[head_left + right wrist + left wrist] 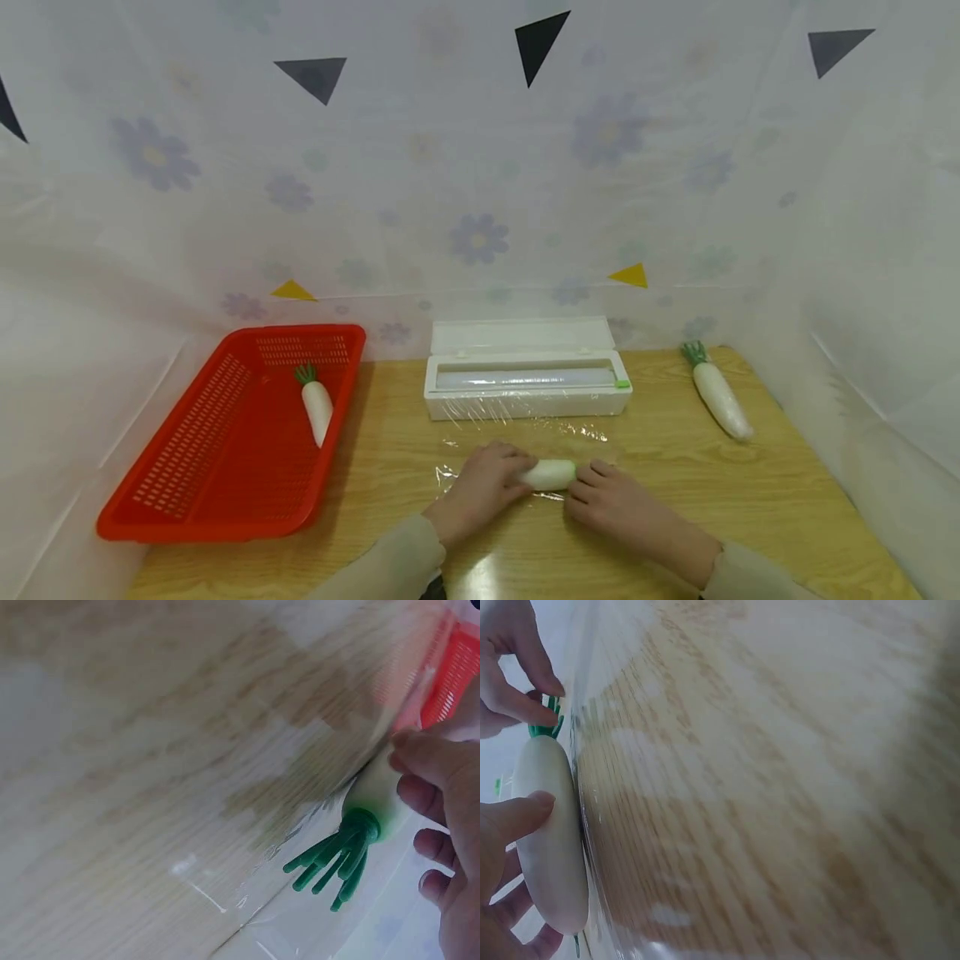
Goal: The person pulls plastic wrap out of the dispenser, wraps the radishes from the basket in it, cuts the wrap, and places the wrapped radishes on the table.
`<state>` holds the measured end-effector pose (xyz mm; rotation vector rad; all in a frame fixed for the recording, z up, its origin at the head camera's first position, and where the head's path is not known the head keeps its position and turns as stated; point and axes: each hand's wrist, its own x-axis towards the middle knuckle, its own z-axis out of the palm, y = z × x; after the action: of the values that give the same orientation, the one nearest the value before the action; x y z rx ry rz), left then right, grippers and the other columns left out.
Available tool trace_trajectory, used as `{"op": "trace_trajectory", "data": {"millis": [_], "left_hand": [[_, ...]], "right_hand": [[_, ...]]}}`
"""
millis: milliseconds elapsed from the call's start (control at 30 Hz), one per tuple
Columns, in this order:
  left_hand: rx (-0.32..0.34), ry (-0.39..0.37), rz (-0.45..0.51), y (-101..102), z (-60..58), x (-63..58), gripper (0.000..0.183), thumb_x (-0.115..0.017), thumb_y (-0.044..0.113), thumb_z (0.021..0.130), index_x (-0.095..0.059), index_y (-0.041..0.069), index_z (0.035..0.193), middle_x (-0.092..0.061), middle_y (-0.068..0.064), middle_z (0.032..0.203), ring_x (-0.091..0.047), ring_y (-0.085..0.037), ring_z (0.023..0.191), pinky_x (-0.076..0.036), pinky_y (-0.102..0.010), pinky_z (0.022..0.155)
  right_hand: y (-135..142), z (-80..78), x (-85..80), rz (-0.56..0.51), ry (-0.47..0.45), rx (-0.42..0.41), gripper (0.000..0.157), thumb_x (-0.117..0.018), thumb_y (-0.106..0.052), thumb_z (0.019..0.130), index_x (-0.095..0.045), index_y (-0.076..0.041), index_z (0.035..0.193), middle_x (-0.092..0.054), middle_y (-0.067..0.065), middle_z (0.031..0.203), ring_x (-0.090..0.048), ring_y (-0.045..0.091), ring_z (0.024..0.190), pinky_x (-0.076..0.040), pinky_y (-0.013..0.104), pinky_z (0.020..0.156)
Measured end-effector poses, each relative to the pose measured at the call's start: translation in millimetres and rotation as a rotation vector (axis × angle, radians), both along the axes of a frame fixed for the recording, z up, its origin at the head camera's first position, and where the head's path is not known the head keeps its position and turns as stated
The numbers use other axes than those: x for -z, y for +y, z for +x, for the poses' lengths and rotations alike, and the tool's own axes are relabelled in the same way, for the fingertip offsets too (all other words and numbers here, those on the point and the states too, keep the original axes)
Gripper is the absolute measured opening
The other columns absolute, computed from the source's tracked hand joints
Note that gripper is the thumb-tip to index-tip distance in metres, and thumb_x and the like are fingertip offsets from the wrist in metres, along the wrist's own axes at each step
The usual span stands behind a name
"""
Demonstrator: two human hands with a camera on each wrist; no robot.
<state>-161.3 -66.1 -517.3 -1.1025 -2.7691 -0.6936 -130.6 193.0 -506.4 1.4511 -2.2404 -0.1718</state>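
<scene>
1. Far left: red rectangular plastic basket with slotted walls [240, 454], on the light wood-grain worktop [787, 508]. Inside, against its right wall, lies a white tapered radish with a green leafy top [318, 412].
2. Left of centre: left hand [486, 485], in a beige sleeve [397, 554]. It grips the tail half of a second white radish, smooth and green-collared [551, 476]; left wrist view shows thumb laid on the body, fingers around the tail end.
3. Centre, rear: long white box with its lid raised [525, 407], containing a roll of clear film [521, 379]; small green tab [622, 384] at the box's right end. A sheet of clear, wrinkled film [558, 431] runs from the box toward the hands.
4. Centre, front: the gripped radish lies crosswise between both hands, tail to the left, glints of film around it. Its green finger-like stems [349, 851] splay out on the right.
5. Right of centre: right hand [611, 500], fingers bent, fingertips close together at the radish's stem end. Cannot tell whether they pinch the stems.
6. Far right: third radish, white with a green top and shiny surface [722, 402], lying aslant on the worktop, well apart from the right hand.
</scene>
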Motion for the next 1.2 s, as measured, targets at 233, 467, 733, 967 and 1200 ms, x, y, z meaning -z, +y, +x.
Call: {"op": "trace_trajectory", "data": {"millis": [233,467,733,967,1200], "left_hand": [[0.059,0.055,-0.011,-2,1.6,2.0,0.043,-0.077,0.028,0.095,-0.07,0.013,0.134,-0.071,-0.001,0.13,-0.063,-0.017,0.118,-0.049,-0.037,0.101],[0.056,0.058,-0.07,-4,0.7,2.0,0.059,-0.081,0.045,0.089,-0.067,0.017,0.139,-0.067,0.005,0.136,-0.059,-0.014,0.123,-0.047,-0.035,0.101],[0.056,0.128,-0.085,-6,0.9,2.9,0.052,-0.078,0.035,0.094,-0.066,0.015,0.14,-0.068,0.002,0.135,-0.06,-0.015,0.124,-0.046,-0.036,0.102],[0.064,0.139,-0.031,-8,3.1,6.1,0.058,-0.08,0.035,0.092,-0.064,0.012,0.142,-0.066,-0.003,0.132,-0.06,-0.018,0.122,-0.047,-0.037,0.102],[0.074,0.15,-0.015,-9,3.8,8.0,0.051,-0.074,0.025,0.097,-0.061,0.007,0.144,-0.064,-0.007,0.132,-0.06,-0.022,0.123,-0.047,-0.041,0.107]], "right_hand": [[-11,-3.2,8.6,0.084,0.096,0.029,0.007,-0.072,-0.017,0.083,-0.071,-0.017,0.09,-0.065,-0.006,0.089,-0.052,0.015,0.085,-0.041,0.03,0.076],[-20,-3.4,9.3,0.072,0.083,0.076,0.001,-0.069,-0.016,0.089,-0.069,-0.015,0.089,-0.063,-0.004,0.087,-0.051,0.016,0.082,-0.041,0.031,0.076],[-19,-8.4,8.1,-0.102,-0.037,0.121,0.013,-0.075,-0.013,0.084,-0.067,-0.013,0.094,-0.062,-0.002,0.091,-0.054,0.018,0.086,-0.048,0.035,0.079],[-16,-11.5,11.7,-0.223,-0.123,0.167,0.019,-0.081,-0.016,0.082,-0.064,-0.016,0.091,-0.061,-0.003,0.091,-0.055,0.017,0.089,-0.048,0.036,0.081],[-15,-10.4,11.1,-0.248,-0.163,0.21,0.018,-0.079,-0.021,0.086,-0.063,-0.018,0.092,-0.059,-0.004,0.094,-0.054,0.016,0.089,-0.046,0.036,0.08]]}}
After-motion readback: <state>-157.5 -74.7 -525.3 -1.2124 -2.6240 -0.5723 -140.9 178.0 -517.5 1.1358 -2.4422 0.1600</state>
